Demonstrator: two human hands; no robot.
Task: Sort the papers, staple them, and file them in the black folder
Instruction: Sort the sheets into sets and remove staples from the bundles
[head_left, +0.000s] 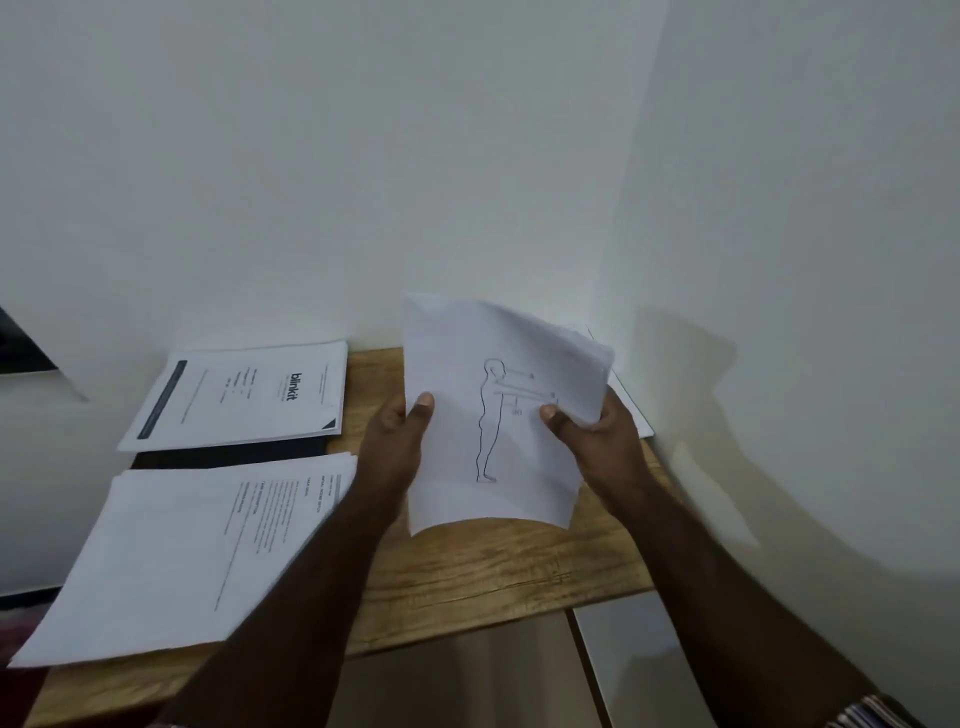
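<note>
Both hands hold up a small sheaf of white papers (467, 364) above the wooden table (493, 566); the front sheet shows a line drawing of a standing figure. My left hand (397, 441) grips its left edge with the thumb on the front. My right hand (592, 436) pinches the right edge, where the top sheets bend back. A stack headed "blinkit" (239, 397) lies at the far left on top of the black folder (228, 453), of which only a dark strip shows. A second stack of printed pages (182, 551) lies nearer, at the left. No stapler is visible.
A white wall rises right behind the table. Another white sheet (631, 410) lies on the table behind my right hand. A dark object (21, 343) sits at the far left edge. Below the table's front edge is a pale floor.
</note>
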